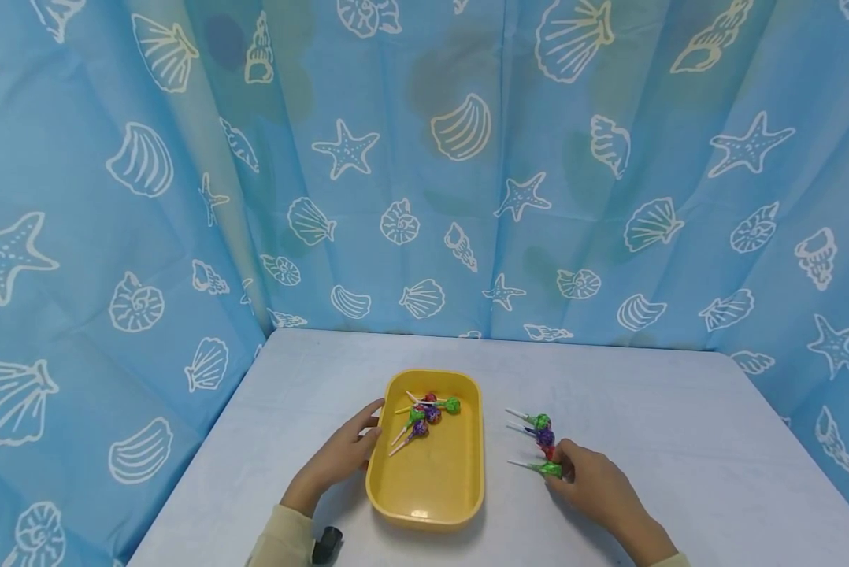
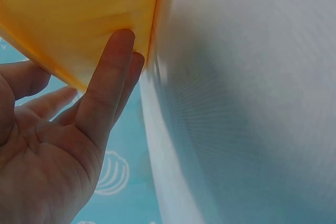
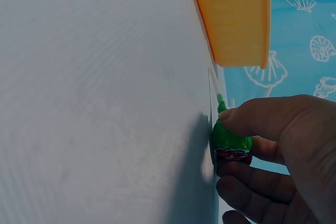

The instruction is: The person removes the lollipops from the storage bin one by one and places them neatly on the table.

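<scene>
A yellow plastic tray [image 1: 431,488] sits on the table with several wrapped lollipops in its far part, among them a purple lollipop [image 1: 419,428] and a green lollipop [image 1: 453,405]. My left hand [image 1: 341,455] touches the tray's left side; in the left wrist view its fingers [image 2: 107,80] lie fairly straight along the outer wall. To the tray's right, my right hand [image 1: 598,487] pinches a green lollipop [image 3: 232,139] by its wrapped head, its stick pointing toward the tray. Just beyond it lie another green lollipop [image 1: 541,423], a purple lollipop [image 1: 545,437] and a red-wrapped one [image 1: 548,453], partly hidden.
A white cloth covers the table [image 1: 680,425]. Blue curtains [image 1: 424,236] with white shell and starfish prints hang behind it and at the sides. A small dark cylindrical object [image 1: 328,543] shows beside the left sleeve.
</scene>
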Demonstrator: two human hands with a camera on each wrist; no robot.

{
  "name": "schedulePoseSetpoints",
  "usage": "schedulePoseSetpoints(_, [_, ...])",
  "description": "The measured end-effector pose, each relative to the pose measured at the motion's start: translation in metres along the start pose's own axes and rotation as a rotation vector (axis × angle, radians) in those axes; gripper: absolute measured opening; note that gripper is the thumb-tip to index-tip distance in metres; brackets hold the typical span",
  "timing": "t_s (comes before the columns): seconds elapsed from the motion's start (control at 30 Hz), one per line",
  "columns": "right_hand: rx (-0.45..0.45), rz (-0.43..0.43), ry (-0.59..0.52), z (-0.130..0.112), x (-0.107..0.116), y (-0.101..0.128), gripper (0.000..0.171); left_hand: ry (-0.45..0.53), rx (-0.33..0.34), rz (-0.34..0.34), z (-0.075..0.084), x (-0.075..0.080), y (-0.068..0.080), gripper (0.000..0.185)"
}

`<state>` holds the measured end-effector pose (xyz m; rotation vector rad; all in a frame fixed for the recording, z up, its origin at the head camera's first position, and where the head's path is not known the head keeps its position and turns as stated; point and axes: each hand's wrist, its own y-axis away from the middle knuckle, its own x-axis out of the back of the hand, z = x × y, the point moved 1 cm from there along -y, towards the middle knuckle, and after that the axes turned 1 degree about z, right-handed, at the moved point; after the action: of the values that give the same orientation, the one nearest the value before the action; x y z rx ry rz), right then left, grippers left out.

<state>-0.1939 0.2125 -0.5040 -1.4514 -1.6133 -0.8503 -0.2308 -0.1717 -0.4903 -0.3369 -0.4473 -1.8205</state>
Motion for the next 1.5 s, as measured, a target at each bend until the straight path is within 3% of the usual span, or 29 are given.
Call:
schedulePoseSetpoints(0.27, [-0.027,-0.015,0.014,0.000,0.001,-0.001,0.027,0.003,-0.010,-0.008,0.000,0.000,0.000,0.055])
schedulePoseSetpoints(0.6, [0.014,0.048,0.039,0.003,0.000,0.001,0.028,-0.001,-0.004,-0.004,-0.001,0.000,-0.001,0.055])
schedulePoseSetpoints(1.13, [0.214,0.324,0.007,-0.009,-0.003,0.005,0.025,0.002,-0.006,-0.006,-0.001,-0.001,0.001,0.054])
schedulePoseSetpoints(1.33, [0.195,0.301,0.011,-0.022,-0.003,0.000,0.017,0.005,0.002,-0.007,-0.001,-0.001,0.001,0.054])
schedulePoseSetpoints(1.5, [0.236,0.283,0.012,-0.038,0.002,-0.010,0.020,-0.007,0.009,-0.002,0.000,0.001,0.000,0.054])
